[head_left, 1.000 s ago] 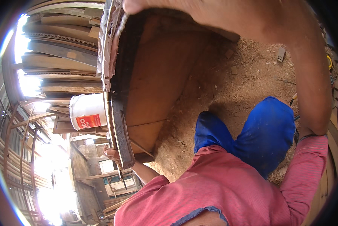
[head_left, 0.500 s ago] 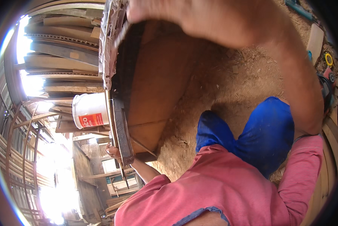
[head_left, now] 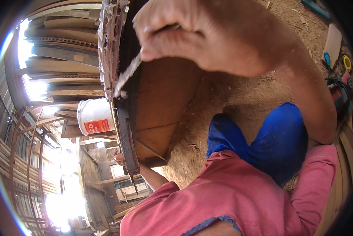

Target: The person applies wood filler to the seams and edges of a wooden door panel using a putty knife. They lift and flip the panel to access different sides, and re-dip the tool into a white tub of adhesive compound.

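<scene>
My right hand point(head_left: 176, 39) is closed in a pinch round a thin stick point(head_left: 130, 74) smeared with whitish paste. The stick's tip meets the near end of a thick, ridged band of pale paste point(head_left: 107, 51) along the edge of a wooden panel. A small lump of paste clings at the tip. The panel is dark along its edge, with a brown inner face point(head_left: 160, 106), and it stands at my left. Down at the panel's near end, my left hand point(head_left: 119, 157) grips its edge, the fingers showing on the outer side and the rest hidden behind the wood.
Beyond the panel stands a white bucket point(head_left: 95, 117) with a red label. Stacked boards point(head_left: 66, 65) fill the far left. Sawdust covers the ground point(head_left: 259, 92). To the right lie a yellow ring-shaped item point(head_left: 347, 63), a power tool with a dark cord point(head_left: 340, 92) and wooden strips point(head_left: 345, 157).
My right hand has come nearer along the panel edge and slightly right, bringing the stick to the paste's near end. My left hand stays at the panel's near end.
</scene>
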Demonstrator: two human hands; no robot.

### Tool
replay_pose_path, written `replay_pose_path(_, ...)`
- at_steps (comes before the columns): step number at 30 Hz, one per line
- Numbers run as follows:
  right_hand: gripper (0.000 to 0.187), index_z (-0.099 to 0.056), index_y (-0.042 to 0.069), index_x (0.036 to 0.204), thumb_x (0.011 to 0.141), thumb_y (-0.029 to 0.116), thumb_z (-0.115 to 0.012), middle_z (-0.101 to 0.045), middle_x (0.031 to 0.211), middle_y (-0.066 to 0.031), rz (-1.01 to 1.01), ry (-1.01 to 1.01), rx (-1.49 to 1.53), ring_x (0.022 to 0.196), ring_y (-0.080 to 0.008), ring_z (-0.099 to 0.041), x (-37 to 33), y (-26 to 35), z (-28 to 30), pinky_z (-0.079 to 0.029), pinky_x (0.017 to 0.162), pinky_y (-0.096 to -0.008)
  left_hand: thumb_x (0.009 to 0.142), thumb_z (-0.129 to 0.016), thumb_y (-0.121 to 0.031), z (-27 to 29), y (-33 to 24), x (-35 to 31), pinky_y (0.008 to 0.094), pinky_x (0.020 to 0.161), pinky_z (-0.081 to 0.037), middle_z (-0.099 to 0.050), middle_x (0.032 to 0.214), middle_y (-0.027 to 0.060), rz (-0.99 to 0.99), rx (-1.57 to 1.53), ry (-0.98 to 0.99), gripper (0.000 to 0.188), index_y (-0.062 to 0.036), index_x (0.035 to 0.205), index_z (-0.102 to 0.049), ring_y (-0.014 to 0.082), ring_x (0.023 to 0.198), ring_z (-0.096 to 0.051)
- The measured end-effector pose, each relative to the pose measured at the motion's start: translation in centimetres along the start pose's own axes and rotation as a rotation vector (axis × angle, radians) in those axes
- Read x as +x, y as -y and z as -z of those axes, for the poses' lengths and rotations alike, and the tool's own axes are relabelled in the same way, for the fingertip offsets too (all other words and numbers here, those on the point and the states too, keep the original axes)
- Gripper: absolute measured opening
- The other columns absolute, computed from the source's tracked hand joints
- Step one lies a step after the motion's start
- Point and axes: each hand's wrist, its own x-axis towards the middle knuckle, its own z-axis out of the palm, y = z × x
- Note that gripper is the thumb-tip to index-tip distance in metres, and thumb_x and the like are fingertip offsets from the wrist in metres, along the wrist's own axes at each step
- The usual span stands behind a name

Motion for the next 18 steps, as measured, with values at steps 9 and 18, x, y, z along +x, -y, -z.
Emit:
replay_pose_path(9, 0.014, -0.062, 0.001, 0.081, 0.090, 0.012, -0.065, -0.065, 0.073, -0.0178, 0.028, -0.007, -0.027, 0.075, -0.0349, -0.068, 1.9, -1.2, 0.3, -0.052, 0.069, -0.0432, 0.094, -0.042, -0.032, 0.0, 0.3, -0.5, 0.0363, 0.066, -0.047, -0.058, 0.071, 0.0083, 0.017, -0.001, 0.004, 0.042, 0.0009, 0.089, -0.068, 0.0226, 0.068, -0.057)
replay_pose_path(18, 0.018, -0.063, 0.000, 0.082, 0.092, 0.015, -0.063, -0.066, 0.074, -0.0190, 0.007, 0.096, 0.038, 0.077, -0.0364, -0.069, 2.1, 0.3, -1.2, -0.053, 0.066, -0.0448, 0.094, -0.042, -0.032, 0.0, 0.9, -0.6, 0.0361, 0.066, -0.047, -0.058, 0.070, 0.0080, 0.039, -0.009, 0.008, 0.043, 0.0009, 0.089, -0.068, 0.0224, 0.067, -0.056)
